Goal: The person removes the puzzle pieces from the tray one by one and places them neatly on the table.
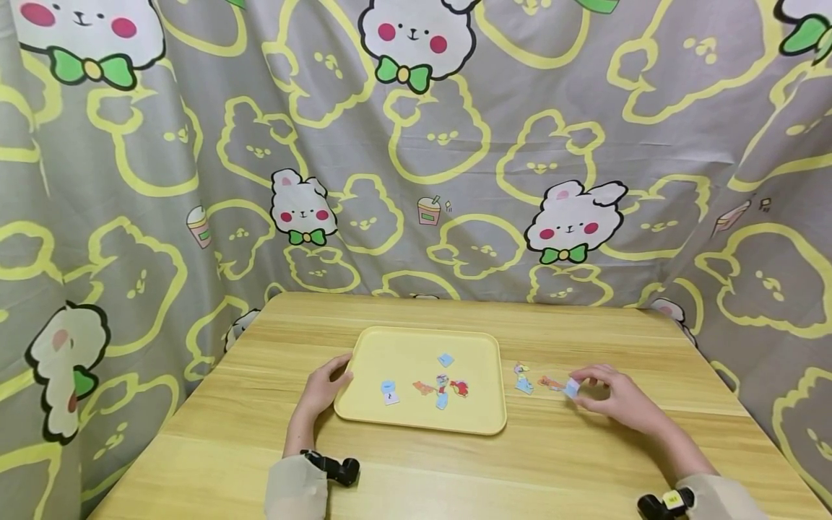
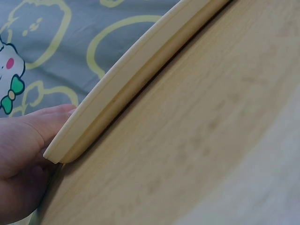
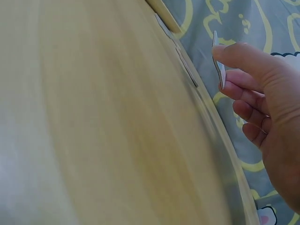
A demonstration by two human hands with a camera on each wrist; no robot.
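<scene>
My right hand [image 1: 617, 401] pinches a small light-blue and white flat cutout [image 1: 572, 388] between thumb and fingers. In the right wrist view the cutout [image 3: 218, 61] shows thin and edge-on, raised off the table. Close beside it on the table lie an orange cutout [image 1: 551, 383] and a blue-and-yellow cutout [image 1: 523, 378]. My left hand [image 1: 323, 386] grips the left rim of a yellow tray [image 1: 416, 426]; in the left wrist view its fingers meet the tray's corner. Several cutouts lie in the tray, including a blue diamond-shaped one [image 1: 445, 359] and a red one [image 1: 460, 388].
A blue-and-white cutout [image 1: 389, 392] lies in the tray's left part. The wooden table [image 1: 455, 477] extends around the tray on every side. A grey curtain [image 1: 416, 159] with cartoon bunnies hangs behind the table and along both sides.
</scene>
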